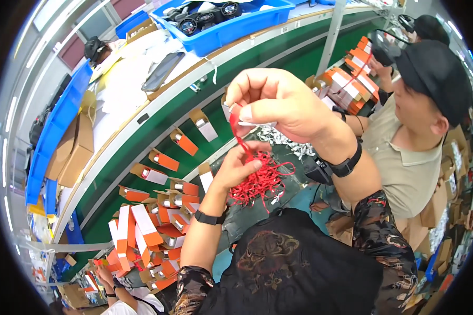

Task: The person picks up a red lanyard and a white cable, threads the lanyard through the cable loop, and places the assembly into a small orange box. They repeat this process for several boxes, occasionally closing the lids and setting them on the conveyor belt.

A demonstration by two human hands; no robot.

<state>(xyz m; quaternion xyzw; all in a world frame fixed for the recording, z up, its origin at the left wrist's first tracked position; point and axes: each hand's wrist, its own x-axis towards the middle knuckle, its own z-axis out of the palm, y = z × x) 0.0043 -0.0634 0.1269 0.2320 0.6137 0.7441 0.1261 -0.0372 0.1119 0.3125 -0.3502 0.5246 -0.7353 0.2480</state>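
Observation:
My right hand point(286, 102) is raised over the bench, its thumb and fingers pinching the upper end of a red strap point(240, 137). A small white piece sticks out beneath that thumb. Lower down, my left hand point(239, 167) curls loosely around the strap's hanging part, thumb and fingers bent. Just under and beside the left hand lies a tangled heap of red straps point(265, 184) with small white ends. Behind my right wrist spreads a heap of white straps point(285, 140), partly hidden by the arm.
Open orange-and-white boxes point(163, 159) stand along the green conveyor belt point(157, 134), piled thickly at the lower left point(136, 231). A blue bin point(223, 37) holds black devices. A co-worker in a black cap point(410, 131) is close on my right, beside more boxes point(352, 79). Another person's arm point(108, 278) shows lower left.

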